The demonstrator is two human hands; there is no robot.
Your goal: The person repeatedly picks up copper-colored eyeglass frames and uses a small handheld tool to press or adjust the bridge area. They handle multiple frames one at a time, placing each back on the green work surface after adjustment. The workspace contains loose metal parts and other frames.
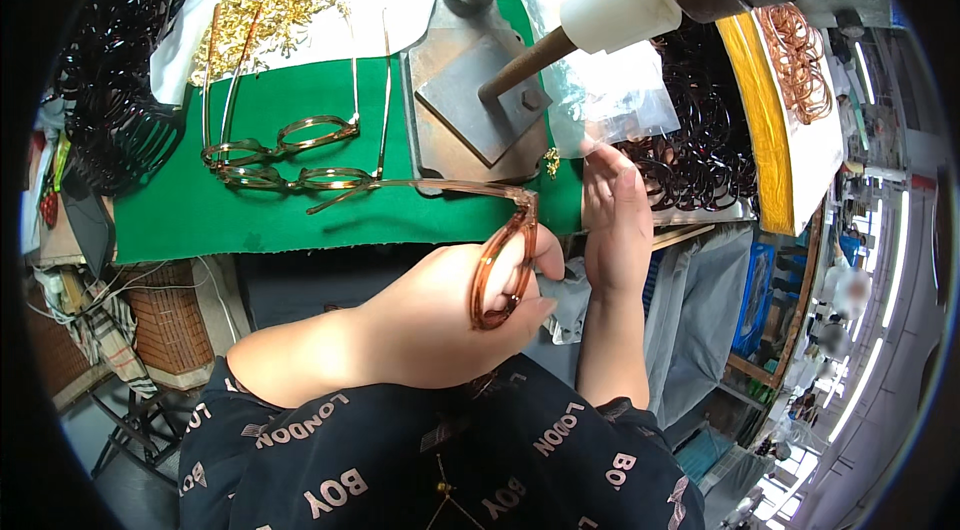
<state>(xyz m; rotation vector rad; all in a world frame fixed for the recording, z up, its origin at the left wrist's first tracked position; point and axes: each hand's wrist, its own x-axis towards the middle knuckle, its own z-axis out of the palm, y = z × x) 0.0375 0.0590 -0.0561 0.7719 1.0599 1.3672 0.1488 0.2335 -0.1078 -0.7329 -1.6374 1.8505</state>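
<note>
My left hand (pixel 430 315) is closed around a brown translucent eyeglass frame (pixel 482 282), turned on edge so its rims overlap. One temple of that frame stretches left over the green mat (pixel 230 225). Up at the mat's right side is my right hand (pixel 615 215), its fingers stretched out at the lower edge of a clear plastic bag (pixel 625 95). A small heap of gold-coloured parts (pixel 552 162) lies just left of those fingers. Two more eyeglass frames (pixel 318 134) rest on the mat at the left, temples pointing away from me.
A metal press (pixel 430 60) with a square plate stands mid-mat, its rod and white sleeve (pixel 615 8) leaning overhead. Behind is a pile of gold-coloured pieces (pixel 265 20). Dark frames (pixel 690 130) are heaped at the right, beside a yellow strip (pixel 765 120); more dark frames (pixel 110 60) lie left.
</note>
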